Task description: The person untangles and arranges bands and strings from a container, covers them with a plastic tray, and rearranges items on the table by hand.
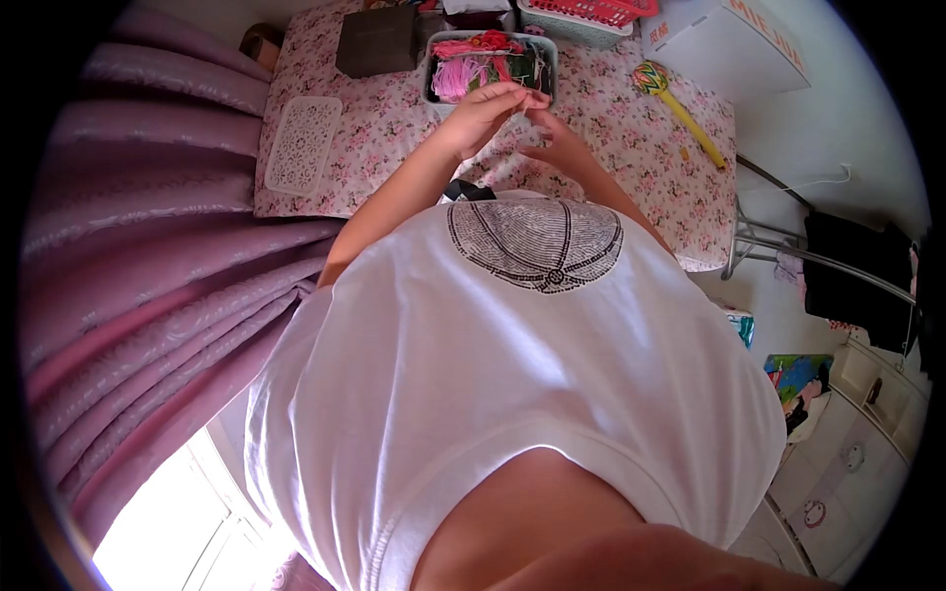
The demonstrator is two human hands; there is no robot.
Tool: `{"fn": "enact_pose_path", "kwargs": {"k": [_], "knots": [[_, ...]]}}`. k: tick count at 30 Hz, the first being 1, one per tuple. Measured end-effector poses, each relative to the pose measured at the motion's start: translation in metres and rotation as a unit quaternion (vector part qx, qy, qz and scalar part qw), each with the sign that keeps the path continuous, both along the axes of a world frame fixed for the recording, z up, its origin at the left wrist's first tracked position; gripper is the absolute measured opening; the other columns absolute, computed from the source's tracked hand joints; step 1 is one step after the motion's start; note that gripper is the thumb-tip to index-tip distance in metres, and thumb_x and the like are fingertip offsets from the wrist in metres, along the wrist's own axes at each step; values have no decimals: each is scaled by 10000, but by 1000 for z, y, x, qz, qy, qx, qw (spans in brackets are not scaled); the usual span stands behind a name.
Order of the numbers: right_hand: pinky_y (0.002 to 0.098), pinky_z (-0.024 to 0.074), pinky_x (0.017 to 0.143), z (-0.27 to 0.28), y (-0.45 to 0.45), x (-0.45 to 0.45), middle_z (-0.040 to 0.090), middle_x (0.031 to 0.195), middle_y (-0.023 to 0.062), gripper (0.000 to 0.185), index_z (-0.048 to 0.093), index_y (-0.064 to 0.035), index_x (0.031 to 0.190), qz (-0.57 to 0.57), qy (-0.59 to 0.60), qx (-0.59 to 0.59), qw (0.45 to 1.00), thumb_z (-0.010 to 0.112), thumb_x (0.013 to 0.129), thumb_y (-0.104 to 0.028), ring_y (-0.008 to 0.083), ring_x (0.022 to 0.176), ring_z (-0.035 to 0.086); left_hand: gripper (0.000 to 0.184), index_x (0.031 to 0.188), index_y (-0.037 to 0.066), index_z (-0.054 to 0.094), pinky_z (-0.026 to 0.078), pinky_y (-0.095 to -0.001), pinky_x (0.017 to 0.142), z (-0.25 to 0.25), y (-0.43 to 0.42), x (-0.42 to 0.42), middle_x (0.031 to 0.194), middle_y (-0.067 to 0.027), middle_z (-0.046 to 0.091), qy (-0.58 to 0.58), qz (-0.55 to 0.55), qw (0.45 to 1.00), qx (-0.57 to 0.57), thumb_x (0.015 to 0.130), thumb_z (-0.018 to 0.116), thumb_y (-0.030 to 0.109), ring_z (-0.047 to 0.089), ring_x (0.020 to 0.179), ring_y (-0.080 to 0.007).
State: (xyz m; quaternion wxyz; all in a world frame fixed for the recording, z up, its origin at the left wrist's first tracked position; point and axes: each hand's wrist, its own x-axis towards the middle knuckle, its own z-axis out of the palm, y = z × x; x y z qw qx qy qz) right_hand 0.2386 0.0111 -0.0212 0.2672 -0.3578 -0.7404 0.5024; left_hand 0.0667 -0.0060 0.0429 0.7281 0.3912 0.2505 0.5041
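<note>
My left hand (484,114) is raised at the near edge of the table, its fingers pinched together. My right hand (562,145) meets it at the fingertips; its upper fingers are drawn together there, while its lower fingers stand apart. Whatever lies between the fingertips is too small to make out. Just beyond both hands sits a grey-rimmed tray (428,83). Inside are pink yarn bundles (459,77), red strands (490,42) and dark green strands.
A floral cloth covers the table (384,148). On it are a white lattice mat (304,146), a dark box (377,41), a red basket (601,10), a white carton (724,44) and a yellow stick with a patterned head (695,128). Purple curtains (148,187) hang at left.
</note>
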Motion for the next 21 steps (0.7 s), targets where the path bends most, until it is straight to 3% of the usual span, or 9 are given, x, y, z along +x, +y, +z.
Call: {"fn": "enact_pose_path", "kwargs": {"k": [3, 6, 8, 9, 12, 15, 21], "knots": [[267, 365, 819, 14, 1, -20, 445, 1078, 71, 559, 376, -10, 1148, 56, 145, -50, 987, 647, 684, -165, 145, 960, 441, 177, 859, 27, 567, 374, -265, 797, -1, 1, 5, 919, -89, 565, 47, -15, 999, -18, 823, 460, 163, 517, 855, -152], [236, 383, 711, 24, 0, -20, 470, 916, 17, 383, 435, -28, 1098, 44, 133, -218, 966, 552, 761, -167, 100, 815, 447, 178, 829, 26, 558, 397, -269, 771, -12, 3, 5, 894, -92, 566, 57, 5, 998, -35, 826, 450, 169, 529, 823, -157], [211, 341, 616, 20, 3, -11, 424, 758, -17, 200, 481, -40, 916, 27, 78, -191, 978, 467, 814, -211, 72, 688, 393, 178, 811, 28, 544, 410, -291, 767, -22, 6, -2, 872, -95, 566, 22, 56, 998, -22, 829, 437, 170, 539, 807, -174], [199, 320, 568, 15, 4, -4, 401, 679, -33, 204, 504, -46, 825, 19, 50, -177, 983, 425, 840, -233, 59, 625, 366, 172, 807, 31, 536, 413, -302, 770, -26, 6, -9, 863, -96, 565, 0, 80, 996, -46, 830, 428, 164, 540, 810, -184], [185, 337, 582, -8, 16, 18, 448, 671, -43, 214, 518, -55, 844, 35, 52, -216, 974, 416, 839, -243, 55, 628, 397, 149, 810, 38, 502, 425, -354, 787, -48, 9, -42, 820, -97, 559, -72, 152, 978, -127, 830, 390, 133, 541, 829, -220], [189, 326, 551, -13, 18, 32, 442, 649, -41, 208, 496, -58, 794, 4, 73, -234, 970, 429, 833, -251, 50, 599, 383, 145, 777, 36, 489, 426, -351, 773, -68, 7, -64, 807, -84, 547, -51, 200, 967, -153, 820, 407, 148, 535, 804, -199], [189, 283, 502, -25, 24, 49, 393, 591, -33, 229, 493, -65, 710, -18, 4, -258, 966, 443, 828, -255, 59, 539, 339, 138, 746, 45, 480, 422, -326, 670, -116, -4, -87, 738, -64, 504, -29, 255, 931, -261, 792, 442, 170, 494, 696, -190]]}}
